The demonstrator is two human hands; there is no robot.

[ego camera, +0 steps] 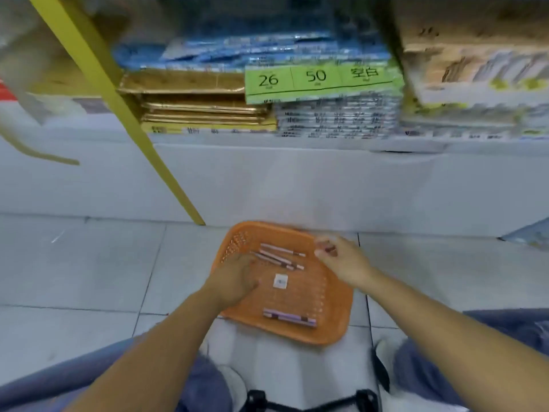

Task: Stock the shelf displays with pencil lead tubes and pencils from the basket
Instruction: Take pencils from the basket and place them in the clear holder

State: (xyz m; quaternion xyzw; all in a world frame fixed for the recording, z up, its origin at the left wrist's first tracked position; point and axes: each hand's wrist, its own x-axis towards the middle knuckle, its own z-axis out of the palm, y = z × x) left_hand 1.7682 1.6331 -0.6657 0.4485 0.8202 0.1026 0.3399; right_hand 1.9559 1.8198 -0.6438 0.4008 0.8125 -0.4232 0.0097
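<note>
An orange plastic basket (332, 325) lies on the tiled floor in front of me. Several loose pencils (282, 257) lie in its far half, and a row of pencils (289, 318) lies near its front rim. A small white tag (280, 281) sits in the middle. My left hand (237, 276) reaches into the basket, fingers curled down at the near ends of the loose pencils; blur hides whether it grips any. My right hand (338, 257) hovers over the basket's right rim, fingers curled around something small and dark.
A low white shelf front (297, 179) rises behind the basket. On the shelf lie gold packs (202, 105), blue packs (252, 52), a green card (320, 81) marked 26 and 50, and boxes (475, 78) at right. A yellow upright (127, 114) slants at left. My knees frame the bottom.
</note>
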